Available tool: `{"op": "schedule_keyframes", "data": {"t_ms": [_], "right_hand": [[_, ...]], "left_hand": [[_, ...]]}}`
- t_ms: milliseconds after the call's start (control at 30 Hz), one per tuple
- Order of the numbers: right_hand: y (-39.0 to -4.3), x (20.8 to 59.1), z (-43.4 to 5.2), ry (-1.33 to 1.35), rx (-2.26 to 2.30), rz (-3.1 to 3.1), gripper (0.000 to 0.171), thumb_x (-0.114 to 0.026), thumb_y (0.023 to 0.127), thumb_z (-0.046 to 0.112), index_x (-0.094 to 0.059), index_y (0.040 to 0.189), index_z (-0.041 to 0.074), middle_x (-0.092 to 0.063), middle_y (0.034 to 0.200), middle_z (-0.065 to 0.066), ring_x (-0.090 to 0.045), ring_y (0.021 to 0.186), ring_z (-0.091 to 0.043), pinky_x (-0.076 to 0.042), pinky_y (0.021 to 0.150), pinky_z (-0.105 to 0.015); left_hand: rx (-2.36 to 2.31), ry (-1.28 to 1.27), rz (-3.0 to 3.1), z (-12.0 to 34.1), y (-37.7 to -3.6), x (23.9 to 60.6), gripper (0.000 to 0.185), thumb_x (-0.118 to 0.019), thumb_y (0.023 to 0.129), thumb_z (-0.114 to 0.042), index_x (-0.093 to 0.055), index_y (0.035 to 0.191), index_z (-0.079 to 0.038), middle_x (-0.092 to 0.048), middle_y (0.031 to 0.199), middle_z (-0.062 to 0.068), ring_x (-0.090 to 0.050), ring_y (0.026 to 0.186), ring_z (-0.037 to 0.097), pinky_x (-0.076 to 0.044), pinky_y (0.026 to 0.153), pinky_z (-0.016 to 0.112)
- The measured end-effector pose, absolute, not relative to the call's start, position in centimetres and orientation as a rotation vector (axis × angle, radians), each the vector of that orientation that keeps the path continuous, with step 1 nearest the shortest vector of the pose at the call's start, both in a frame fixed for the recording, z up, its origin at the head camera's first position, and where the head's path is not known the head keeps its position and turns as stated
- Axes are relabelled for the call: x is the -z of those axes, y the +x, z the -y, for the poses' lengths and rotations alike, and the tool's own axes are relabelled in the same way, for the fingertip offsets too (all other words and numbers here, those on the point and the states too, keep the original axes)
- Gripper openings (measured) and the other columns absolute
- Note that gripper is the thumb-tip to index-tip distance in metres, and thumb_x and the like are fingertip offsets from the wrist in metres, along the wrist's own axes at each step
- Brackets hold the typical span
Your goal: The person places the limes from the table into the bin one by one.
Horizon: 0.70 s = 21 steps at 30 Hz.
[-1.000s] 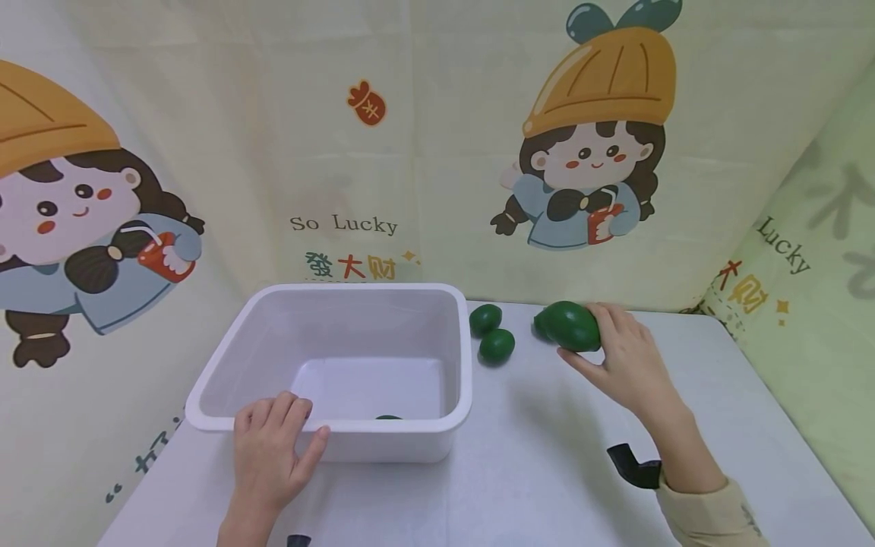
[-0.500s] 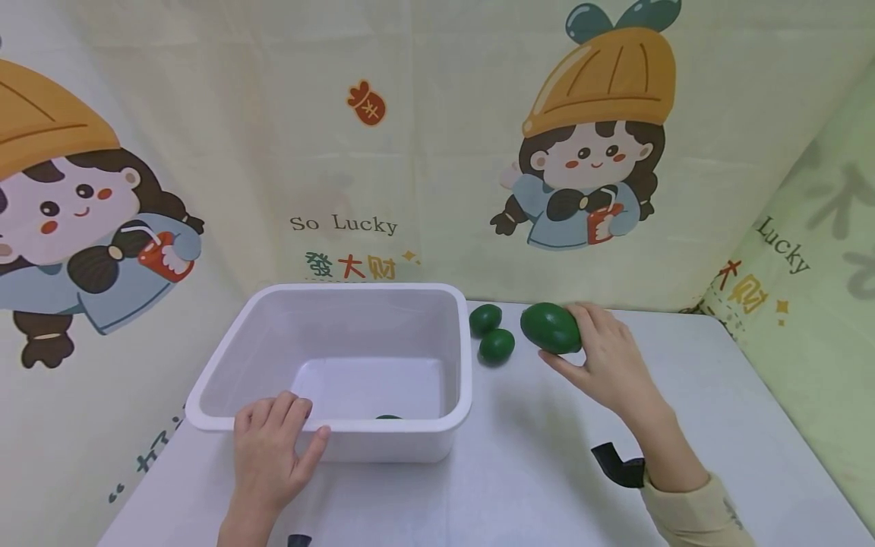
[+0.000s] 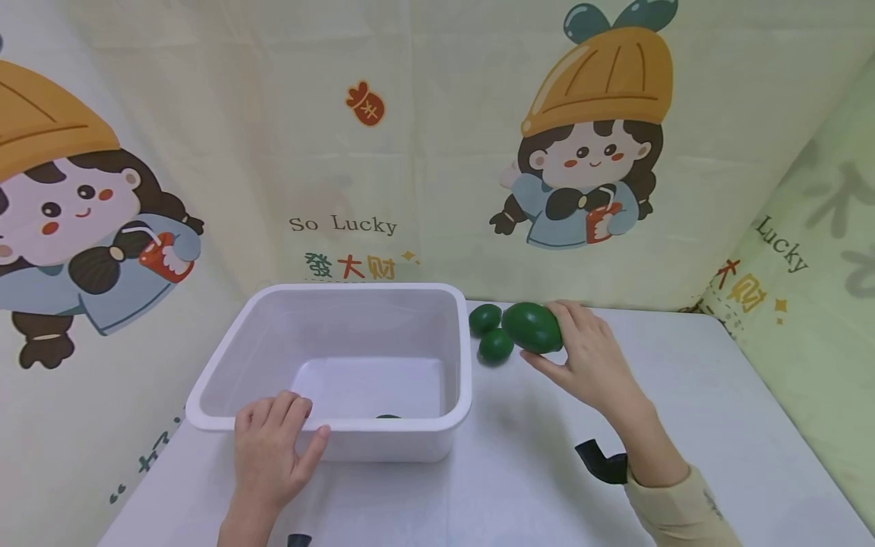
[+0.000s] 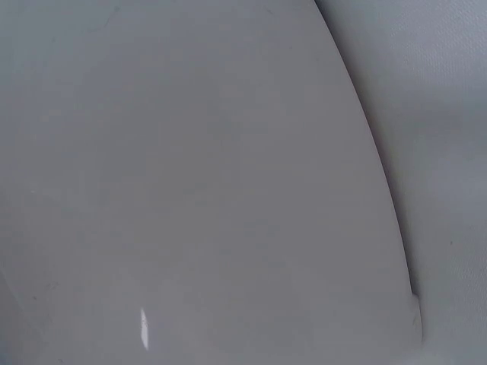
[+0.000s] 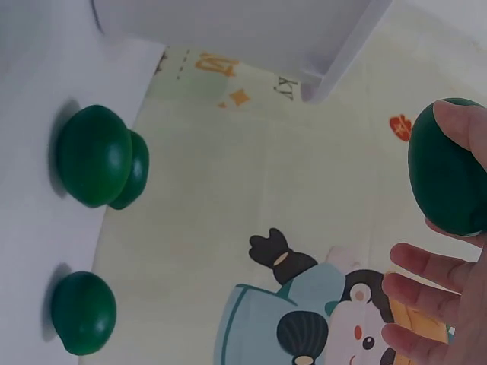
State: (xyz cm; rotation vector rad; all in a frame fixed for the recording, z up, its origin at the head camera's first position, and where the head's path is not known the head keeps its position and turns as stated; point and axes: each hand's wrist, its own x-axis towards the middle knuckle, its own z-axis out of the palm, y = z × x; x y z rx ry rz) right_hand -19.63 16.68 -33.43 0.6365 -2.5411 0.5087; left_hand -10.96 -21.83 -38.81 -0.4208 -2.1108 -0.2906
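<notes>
A white plastic tub (image 3: 225,372) stands on the white table (image 3: 533,471). My left hand (image 3: 294,425) rests flat against the tub's near rim, fingers straight. The left wrist view shows only the tub wall (image 4: 190,190). My right hand (image 3: 560,342) grips a large dark green egg-shaped fruit (image 3: 532,327) just above the table, right of the tub. In the right wrist view that fruit (image 5: 445,175) sits between my fingers and thumb. Two smaller green fruits (image 3: 484,319) (image 3: 496,346) lie beside the tub's right wall. A bit of another green fruit (image 3: 388,417) shows inside the tub.
A cartoon-printed cloth backdrop (image 3: 410,152) closes the back and right side of the table. The right wrist view shows green fruits (image 5: 93,156) (image 5: 82,312) on the table near the tub's corner (image 5: 319,76). A black wrist strap (image 3: 601,462) sits on my right forearm.
My right hand has carried the large green fruit leftward, closer to the tub and the two small fruits. The left hand has stayed on the tub's rim.
</notes>
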Motion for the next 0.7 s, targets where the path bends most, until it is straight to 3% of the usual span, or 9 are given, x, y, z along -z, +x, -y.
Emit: {"op": "schedule_keyframes", "data": {"t_ms": [700], "right_hand": [[-19.6,33.5,-13.9,0.717,-0.495,2.574,0.068,-0.073,0.071,0.043,-0.046,0.122,0.007,-0.048,0.122,-0.013,-0.045,0.112,-0.031,-0.035,0.092,-0.055]], "left_hand": [[0.301,-0.431,2.101,21.8,-11.1,38.8,0.049,-0.033,0.090,-0.047,-0.052,0.076,-0.004,-0.050,0.072,0.006,-0.040,0.068,0.027,-0.027,0.070,0.044]]}}
